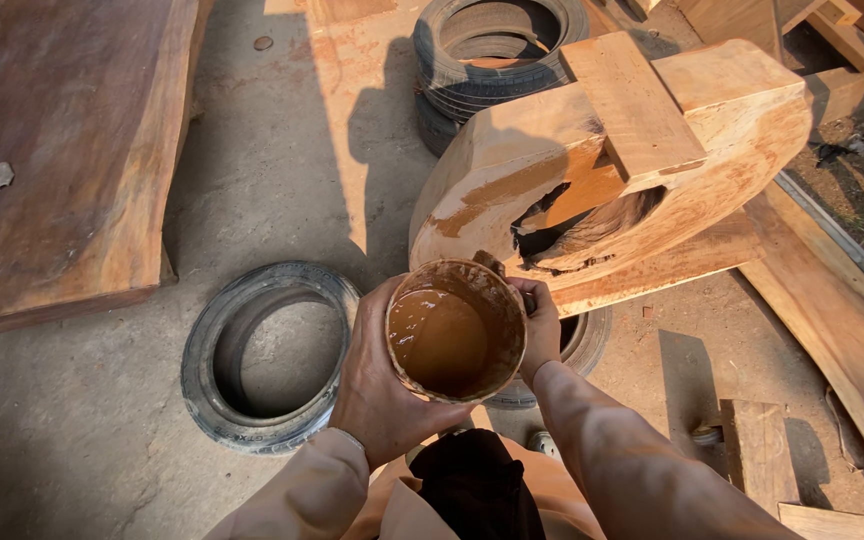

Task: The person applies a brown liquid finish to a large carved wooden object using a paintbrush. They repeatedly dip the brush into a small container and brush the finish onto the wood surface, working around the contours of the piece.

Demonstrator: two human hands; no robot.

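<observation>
- Head view, lower centre of the frame: a person holds a round tub (457,330) of thick brown paste, its rim and outer wall smeared with the same stuff.
- Left hand (382,390) cups the tub from the left and below, fingers (377,300) curled around the wall and pressed against it; the thumb side is hidden under the tub.
- Right hand (540,330) sits against the tub's right rim, fingers (532,295) bent and closed along the edge. A small dark object (490,262) shows at the top of the rim by these fingers; what it is cannot be told.
- The tub lies between the two hands, touching both, with its open mouth facing the camera.
- Just above and to the right of the tub stands a large rounded timber piece (732,130), with a squared block (632,105) set through it and a dark, brown-smeared cavity (572,225) facing the tub.
- One tyre (207,370) lies flat on the concrete floor (272,150) at left of the hands; another stack of tyres (497,50) sits at top centre.
- A broad wooden slab (62,150) fills the upper left; planks (842,340) run along the right edge.
</observation>
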